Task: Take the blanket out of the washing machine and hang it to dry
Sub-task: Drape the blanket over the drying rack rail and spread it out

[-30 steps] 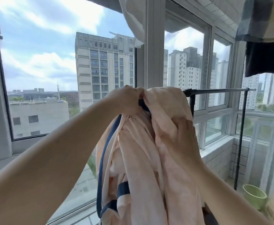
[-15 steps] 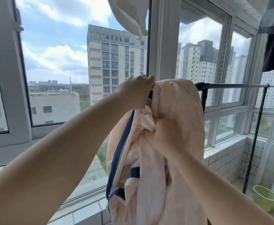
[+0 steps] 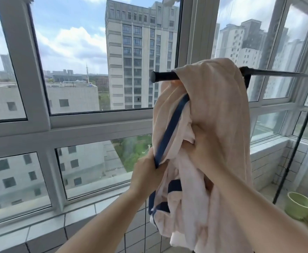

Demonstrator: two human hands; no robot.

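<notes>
Blanket [image 3: 215, 110] hung bunched over a black rod [image 3: 163, 76] before the window [image 3: 94, 123], its length running straight down. A green pot [image 3: 299, 205] stood on the floor at the right, near the rack's leg [image 3: 292, 159]. The left hand [image 3: 147, 174] pinched the blue edge. The right hand [image 3: 202, 148] gripped the folds; its fingers were mostly hidden in the cloth.

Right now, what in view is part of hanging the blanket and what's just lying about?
In the job:
- blanket, bunched over the rail
- drying rail
- left hand, grip on the navy edge band
- right hand, holding bunched fabric

Lying about:
- green pot on the floor by the rack leg
</notes>
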